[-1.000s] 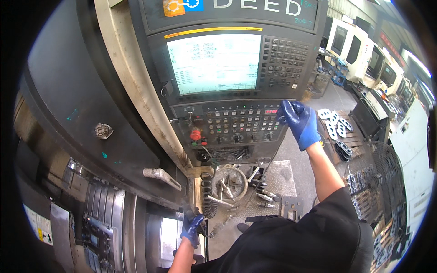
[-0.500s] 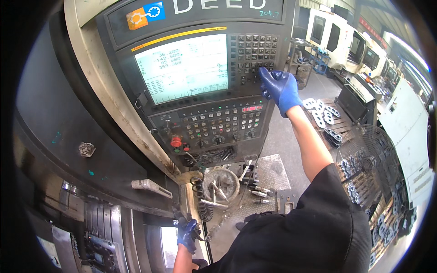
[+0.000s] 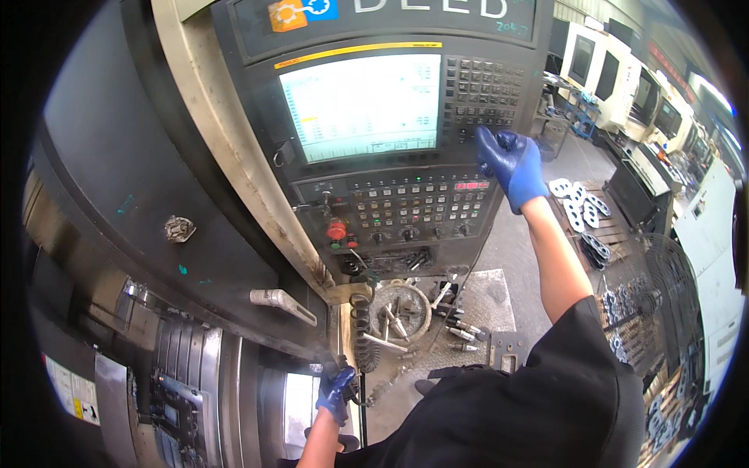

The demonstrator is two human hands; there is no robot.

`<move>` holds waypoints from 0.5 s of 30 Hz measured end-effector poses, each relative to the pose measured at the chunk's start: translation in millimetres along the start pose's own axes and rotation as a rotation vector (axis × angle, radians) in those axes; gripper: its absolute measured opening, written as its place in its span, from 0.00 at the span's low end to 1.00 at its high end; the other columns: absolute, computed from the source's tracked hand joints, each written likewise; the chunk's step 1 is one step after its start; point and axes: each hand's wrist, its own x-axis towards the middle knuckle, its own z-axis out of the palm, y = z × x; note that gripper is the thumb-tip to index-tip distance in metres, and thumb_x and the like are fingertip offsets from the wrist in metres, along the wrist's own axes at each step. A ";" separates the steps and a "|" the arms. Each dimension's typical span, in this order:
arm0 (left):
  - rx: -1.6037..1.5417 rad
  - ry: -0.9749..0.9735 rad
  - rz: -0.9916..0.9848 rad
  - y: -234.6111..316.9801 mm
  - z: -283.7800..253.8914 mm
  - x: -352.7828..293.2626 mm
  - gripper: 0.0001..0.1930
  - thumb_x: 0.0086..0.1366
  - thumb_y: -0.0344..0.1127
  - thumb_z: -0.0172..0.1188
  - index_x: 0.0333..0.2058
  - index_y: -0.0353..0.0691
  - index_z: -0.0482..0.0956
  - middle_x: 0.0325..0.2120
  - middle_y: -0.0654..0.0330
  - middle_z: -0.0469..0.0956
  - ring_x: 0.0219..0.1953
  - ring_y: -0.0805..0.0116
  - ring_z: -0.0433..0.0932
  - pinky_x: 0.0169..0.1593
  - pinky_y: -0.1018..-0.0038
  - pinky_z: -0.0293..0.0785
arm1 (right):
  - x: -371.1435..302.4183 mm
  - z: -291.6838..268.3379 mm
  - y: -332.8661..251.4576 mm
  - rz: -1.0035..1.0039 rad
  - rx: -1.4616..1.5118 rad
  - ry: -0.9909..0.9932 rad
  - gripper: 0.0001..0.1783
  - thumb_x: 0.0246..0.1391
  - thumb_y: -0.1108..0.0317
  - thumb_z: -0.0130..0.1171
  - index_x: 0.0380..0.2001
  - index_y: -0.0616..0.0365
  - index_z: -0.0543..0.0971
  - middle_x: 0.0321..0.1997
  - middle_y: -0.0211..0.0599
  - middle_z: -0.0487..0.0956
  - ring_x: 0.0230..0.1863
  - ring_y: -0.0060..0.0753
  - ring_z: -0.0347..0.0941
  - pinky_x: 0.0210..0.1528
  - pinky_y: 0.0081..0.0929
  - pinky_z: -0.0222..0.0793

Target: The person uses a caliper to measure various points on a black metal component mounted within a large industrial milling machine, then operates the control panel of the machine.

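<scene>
My right hand [image 3: 511, 165], in a blue glove, is raised to the machine's control panel [image 3: 390, 257]. Its fingertips touch the lower edge of the grey keypad [image 3: 488, 82] to the right of the lit screen [image 3: 363, 105], and it holds nothing. My left hand [image 3: 335, 390], also in a blue glove, is low by the machine door. Its fingers curl around a dark object at the end of a black coiled cable [image 3: 360, 335]; what the object is cannot be made out.
A red round button [image 3: 336, 231] sits on the lower button field. Below the panel hangs a round tray of tools [image 3: 399, 310]. A grey door handle [image 3: 282, 303] sticks out at left. Flat metal parts [image 3: 577, 203] lie on a pallet at right, near a wire fan guard [image 3: 655, 288].
My right hand has risen from the lower button field to the keypad beside the screen. My left hand has stayed low at the door.
</scene>
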 end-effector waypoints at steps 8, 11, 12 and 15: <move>0.198 0.057 0.271 -18.2 -0.8 6.7 0.23 0.65 0.55 0.54 0.46 0.42 0.77 0.30 0.61 0.80 0.31 0.68 0.81 0.35 0.70 0.79 | -5.3 5.5 32.2 -0.092 -0.104 0.007 0.23 0.59 0.51 0.62 0.28 0.64 0.83 0.22 0.43 0.82 0.24 0.30 0.76 0.32 0.33 0.70; 0.201 0.080 0.295 -29.8 -21.6 23.6 0.33 0.68 0.68 0.47 0.44 0.39 0.78 0.29 0.57 0.83 0.31 0.64 0.83 0.37 0.66 0.83 | -6.6 9.7 34.0 -0.100 -0.072 0.020 0.23 0.59 0.51 0.62 0.28 0.64 0.82 0.22 0.44 0.82 0.24 0.31 0.76 0.33 0.33 0.70; 0.172 0.061 0.256 -30.0 -24.1 27.9 0.33 0.69 0.67 0.46 0.44 0.39 0.78 0.30 0.57 0.83 0.31 0.64 0.84 0.37 0.66 0.83 | -7.0 7.3 30.3 -0.109 -0.095 0.020 0.23 0.59 0.51 0.62 0.28 0.64 0.82 0.22 0.44 0.82 0.24 0.31 0.77 0.33 0.33 0.70; 0.111 0.001 0.172 -25.6 -24.4 30.2 0.31 0.69 0.66 0.46 0.44 0.40 0.78 0.31 0.57 0.83 0.31 0.64 0.84 0.36 0.66 0.84 | -7.0 3.4 27.5 -0.109 -0.153 0.019 0.22 0.58 0.52 0.62 0.30 0.64 0.82 0.24 0.45 0.82 0.25 0.31 0.78 0.34 0.32 0.71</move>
